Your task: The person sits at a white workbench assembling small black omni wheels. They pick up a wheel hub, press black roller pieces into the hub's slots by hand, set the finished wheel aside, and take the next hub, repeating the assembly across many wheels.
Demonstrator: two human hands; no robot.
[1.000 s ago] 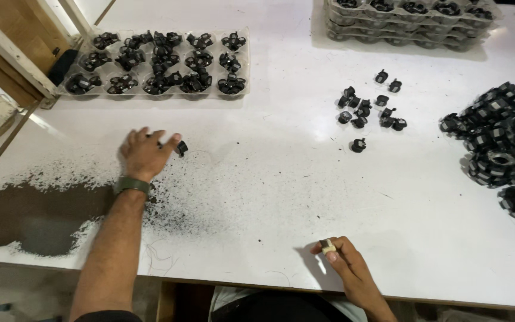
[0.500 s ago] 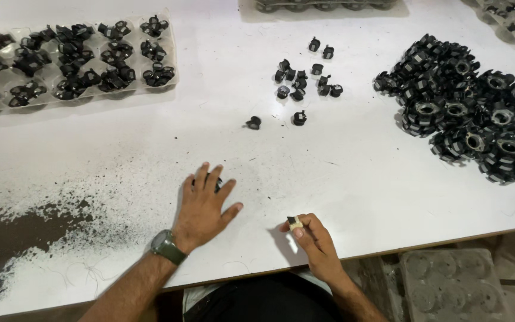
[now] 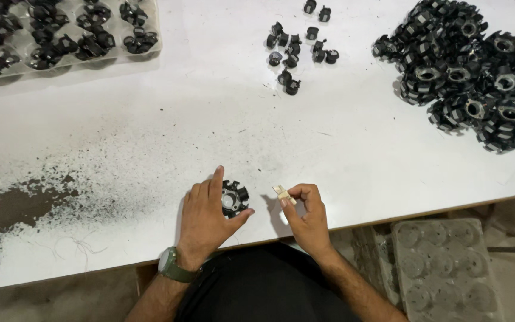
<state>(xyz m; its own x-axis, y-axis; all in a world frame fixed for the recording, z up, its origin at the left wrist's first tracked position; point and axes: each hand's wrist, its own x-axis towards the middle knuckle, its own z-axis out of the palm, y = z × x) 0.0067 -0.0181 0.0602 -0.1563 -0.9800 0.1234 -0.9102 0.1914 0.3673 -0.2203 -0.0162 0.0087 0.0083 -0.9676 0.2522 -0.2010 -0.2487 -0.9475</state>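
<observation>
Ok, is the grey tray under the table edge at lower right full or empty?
Empty: the grey tray shows only bare round pockets, with no black parts in them.

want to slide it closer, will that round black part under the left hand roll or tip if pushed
Probably not: the round black part lies flat on the white table, so it should slide. It looks stiff, likely moulded plastic. The left hand cups it with fingertips, suggesting it is light.
</observation>
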